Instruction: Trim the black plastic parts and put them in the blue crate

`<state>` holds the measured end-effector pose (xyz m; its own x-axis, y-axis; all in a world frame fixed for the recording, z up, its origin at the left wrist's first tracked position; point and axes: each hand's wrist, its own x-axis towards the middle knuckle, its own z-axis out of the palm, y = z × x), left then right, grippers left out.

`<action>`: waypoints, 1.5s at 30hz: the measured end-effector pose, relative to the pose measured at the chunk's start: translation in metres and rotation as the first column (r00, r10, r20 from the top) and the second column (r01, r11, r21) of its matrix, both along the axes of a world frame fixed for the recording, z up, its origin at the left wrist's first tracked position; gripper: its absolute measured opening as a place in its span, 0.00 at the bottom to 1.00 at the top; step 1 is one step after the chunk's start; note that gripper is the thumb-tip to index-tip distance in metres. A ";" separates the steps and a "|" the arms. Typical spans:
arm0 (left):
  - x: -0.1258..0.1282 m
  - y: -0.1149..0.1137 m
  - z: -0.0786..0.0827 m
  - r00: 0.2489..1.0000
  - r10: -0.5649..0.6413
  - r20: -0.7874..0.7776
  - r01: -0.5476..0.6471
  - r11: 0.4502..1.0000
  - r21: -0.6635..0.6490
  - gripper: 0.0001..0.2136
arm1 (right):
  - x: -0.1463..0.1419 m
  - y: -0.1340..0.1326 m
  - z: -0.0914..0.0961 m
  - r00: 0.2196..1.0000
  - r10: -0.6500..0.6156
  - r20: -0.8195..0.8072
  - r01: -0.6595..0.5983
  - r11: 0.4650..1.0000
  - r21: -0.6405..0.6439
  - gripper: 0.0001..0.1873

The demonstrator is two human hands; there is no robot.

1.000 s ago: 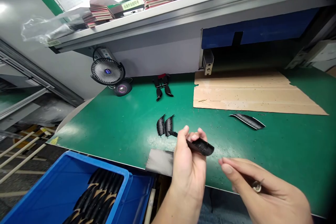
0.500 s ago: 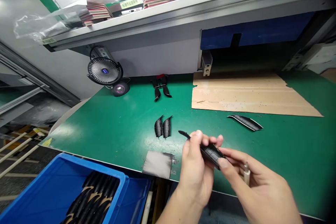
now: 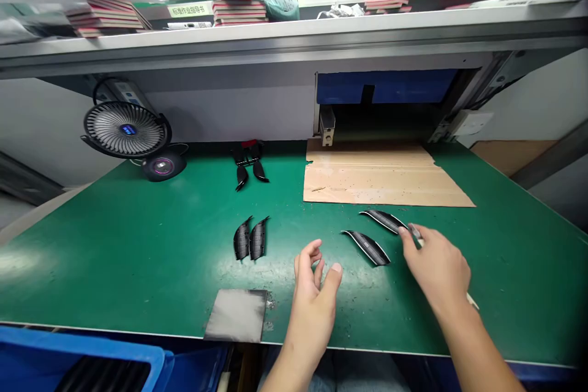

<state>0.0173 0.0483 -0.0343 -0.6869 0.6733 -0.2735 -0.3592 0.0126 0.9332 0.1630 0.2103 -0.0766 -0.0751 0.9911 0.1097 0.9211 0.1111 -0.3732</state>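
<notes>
My left hand [image 3: 315, 297] hovers above the front of the green table, fingers loosely curled and apart, holding nothing. My right hand [image 3: 436, 266] is closed around a slim pen-like tool [image 3: 473, 301] with a pale handle and metal tip. The right thumb and fingertips meet the right end of a curved black plastic piece [image 3: 382, 218]; whether they grip it I cannot tell. Just in front of it, a second curved black piece [image 3: 367, 248] lies on the table. Two similar black pieces [image 3: 250, 239] lie side by side left of my left hand.
Flat cardboard [image 3: 381, 180] lies behind the pieces. Black parts [image 3: 249, 165] and a small fan [image 3: 127, 130] stand farther back. A grey plate [image 3: 236, 315] lies at the front edge, near a blue bin [image 3: 138, 352]. A shelf [image 3: 275, 43] overhangs the back.
The black piece held between both hands has left my left hand, and two pieces now lie at right. My hands have separated, the right reaching forward with the tool. The view has turned right.
</notes>
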 end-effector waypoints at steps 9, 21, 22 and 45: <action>-0.014 0.013 0.025 0.953 -0.043 0.299 -0.012 0.984 0.180 0.25 | -0.025 -0.058 0.040 0.852 0.370 -0.369 -0.370 0.926 0.074 0.19; -0.033 -0.003 0.052 0.733 0.180 0.656 -0.532 0.751 0.390 0.18 | -0.040 -0.155 0.039 0.435 0.364 -0.823 -0.663 0.749 -0.020 0.20; -0.032 -0.005 0.052 0.735 0.171 0.656 -0.531 0.746 0.401 0.18 | -0.041 -0.155 0.038 0.420 0.323 -0.848 -0.678 0.733 -0.057 0.21; -0.009 -0.013 0.054 0.897 0.173 0.407 -0.402 0.702 0.587 0.21 | -0.042 -0.147 0.060 0.452 0.471 -0.758 -0.798 0.593 -0.108 0.11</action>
<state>0.0082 0.0356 0.0196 -0.8366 0.5426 -0.0754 -0.4989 -0.6978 0.5140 0.1214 0.0634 -0.0170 -0.7811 0.6240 0.0208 0.1791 0.2558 -0.9500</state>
